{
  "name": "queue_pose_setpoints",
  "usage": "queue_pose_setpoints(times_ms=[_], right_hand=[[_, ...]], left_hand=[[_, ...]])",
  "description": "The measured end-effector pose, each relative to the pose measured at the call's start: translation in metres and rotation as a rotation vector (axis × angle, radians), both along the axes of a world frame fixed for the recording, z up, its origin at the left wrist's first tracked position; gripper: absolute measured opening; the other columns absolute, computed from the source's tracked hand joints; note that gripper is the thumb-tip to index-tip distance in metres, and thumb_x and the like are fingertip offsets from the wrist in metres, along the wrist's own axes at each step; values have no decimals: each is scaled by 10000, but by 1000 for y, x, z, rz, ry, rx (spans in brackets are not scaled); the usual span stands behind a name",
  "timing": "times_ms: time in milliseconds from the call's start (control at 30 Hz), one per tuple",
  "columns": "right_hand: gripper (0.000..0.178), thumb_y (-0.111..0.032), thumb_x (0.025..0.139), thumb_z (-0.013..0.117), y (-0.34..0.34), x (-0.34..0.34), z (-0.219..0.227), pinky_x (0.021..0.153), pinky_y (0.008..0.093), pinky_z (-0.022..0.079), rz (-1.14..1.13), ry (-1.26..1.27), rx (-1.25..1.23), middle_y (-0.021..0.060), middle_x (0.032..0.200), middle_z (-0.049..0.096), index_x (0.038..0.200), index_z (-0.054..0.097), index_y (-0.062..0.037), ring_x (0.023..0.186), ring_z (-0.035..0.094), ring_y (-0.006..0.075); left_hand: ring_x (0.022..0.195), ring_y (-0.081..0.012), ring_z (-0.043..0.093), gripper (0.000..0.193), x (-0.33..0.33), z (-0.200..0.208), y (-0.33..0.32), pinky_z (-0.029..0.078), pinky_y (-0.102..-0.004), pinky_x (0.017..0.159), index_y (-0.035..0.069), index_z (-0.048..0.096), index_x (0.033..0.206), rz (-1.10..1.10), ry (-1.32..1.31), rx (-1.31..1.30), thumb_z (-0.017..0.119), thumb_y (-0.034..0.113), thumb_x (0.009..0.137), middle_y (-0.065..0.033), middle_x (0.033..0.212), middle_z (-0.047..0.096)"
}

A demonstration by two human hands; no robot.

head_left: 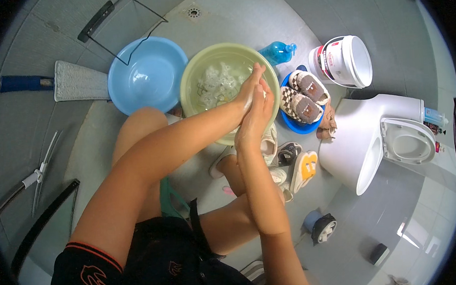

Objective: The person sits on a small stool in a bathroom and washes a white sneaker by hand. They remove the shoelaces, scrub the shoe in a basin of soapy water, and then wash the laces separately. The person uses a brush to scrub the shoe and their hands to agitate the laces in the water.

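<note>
My left hand (247,93) and my right hand (256,115) are pressed palm against palm over the right side of a pale green basin (187,92). The fingers of both look stretched out and lie flat along each other. White lather shows on the skin near the wrists. Whether anything small lies between the palms is hidden. In the basin, clear water carries a patch of white suds (219,83). Just beyond the basin's right rim is a blue pump bottle (276,53), tilted in view.
An empty light blue basin (148,77) stands left of the green one, beside a grey flat mop (80,81). To the right are checkered shoes (303,97) in a blue basin (296,127), a white bucket (346,62), a toilet (360,134) and several loose shoes (304,170).
</note>
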State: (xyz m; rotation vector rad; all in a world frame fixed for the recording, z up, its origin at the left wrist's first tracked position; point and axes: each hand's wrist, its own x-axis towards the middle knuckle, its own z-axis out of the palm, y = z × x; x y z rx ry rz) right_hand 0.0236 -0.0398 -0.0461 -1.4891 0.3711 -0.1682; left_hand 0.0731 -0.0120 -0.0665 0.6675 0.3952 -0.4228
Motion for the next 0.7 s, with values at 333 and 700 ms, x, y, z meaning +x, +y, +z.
queue_pose_setpoints(times_ms=[333, 700], right_hand=[[240, -47, 854, 680, -27, 31, 15, 785, 246, 497, -5, -59, -36, 120, 1023, 622, 1053, 547, -34, 969, 589, 154], [402, -231, 951, 584, -85, 50, 21, 409, 182, 350, 290, -57, 791, 55, 919, 540, 1288, 395, -122, 597, 473, 68]], left_hand=[[1164, -207, 491, 569, 5, 25, 2, 432, -312, 969, 59, 456, 1342, 39, 80, -153, 242, 474, 1019, -103, 1263, 504], [1155, -215, 496, 575, 13, 20, 19, 388, -372, 1006, 42, 544, 1230, 63, 83, 145, 237, 479, 1017, -123, 1284, 508]])
